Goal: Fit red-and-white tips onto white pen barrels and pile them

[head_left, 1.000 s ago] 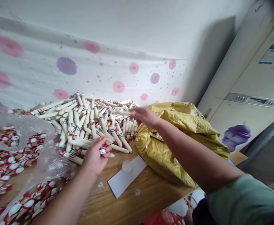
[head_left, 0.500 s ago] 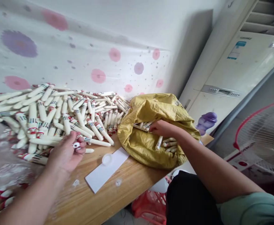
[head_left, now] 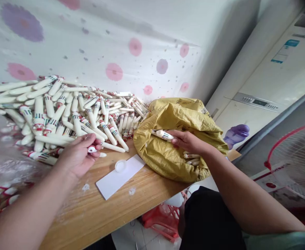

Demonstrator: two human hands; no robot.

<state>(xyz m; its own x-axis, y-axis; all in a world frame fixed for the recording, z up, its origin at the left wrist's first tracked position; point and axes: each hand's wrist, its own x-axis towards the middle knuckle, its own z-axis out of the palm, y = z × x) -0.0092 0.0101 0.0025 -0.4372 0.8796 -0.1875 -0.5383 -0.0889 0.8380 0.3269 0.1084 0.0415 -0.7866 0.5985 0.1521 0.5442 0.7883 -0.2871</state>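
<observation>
My right hand [head_left: 186, 140] is closed around a thick white multicolour pen [head_left: 164, 134], at the mouth of a yellow woven sack [head_left: 144, 146]. Deeper in that sack lie several similar pens [head_left: 191, 156]. To the left, my left hand [head_left: 81, 154] pinches a small white piece with a dark dot and some red [head_left: 92, 149]; its exact kind is unclear. Just behind this hand rises a big heap of white pens [head_left: 50, 111] with coloured sliders and red-and-white ends.
On the wooden table [head_left: 110, 218] lies a white card strip [head_left: 121, 178] with a clear round lid [head_left: 120, 166]. Clear plastic bags with red-and-white pieces [head_left: 5, 194] sit at left. A fan [head_left: 295, 159] and a tall air conditioner [head_left: 259, 86] stand at right, a red basket [head_left: 161, 220] below.
My right hand has come up from inside the sack and now shows a pen in its grip. My left hand keeps its small piece, now turned a little. The view has shifted slightly.
</observation>
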